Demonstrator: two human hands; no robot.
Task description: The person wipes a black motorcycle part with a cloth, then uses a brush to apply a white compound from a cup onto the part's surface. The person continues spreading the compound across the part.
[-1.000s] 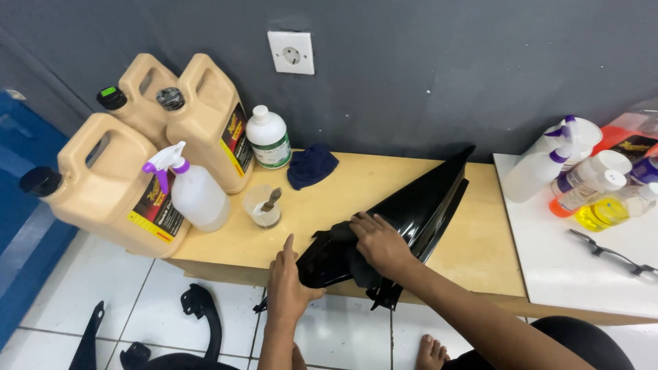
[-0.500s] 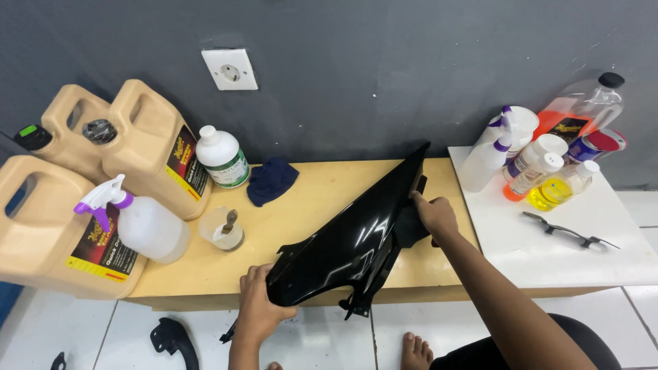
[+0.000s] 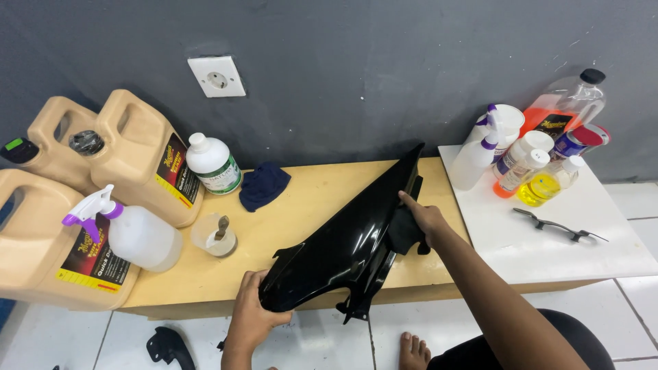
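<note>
A glossy black plastic motorcycle panel lies across a low wooden bench, its narrow tip pointing toward the wall. My left hand grips its wide lower end at the bench's front edge. My right hand presses a dark cloth against the panel's upper right side.
Three tan jugs and a clear spray bottle stand at the left, with a white bottle, a small cup and a navy cloth. A white board at right carries several bottles and a metal bracket. My bare foot rests on the tiles.
My right hand with the cloth has slid up the panel toward its narrow end. My left hand keeps hold of the lower end. The view has shifted right.
</note>
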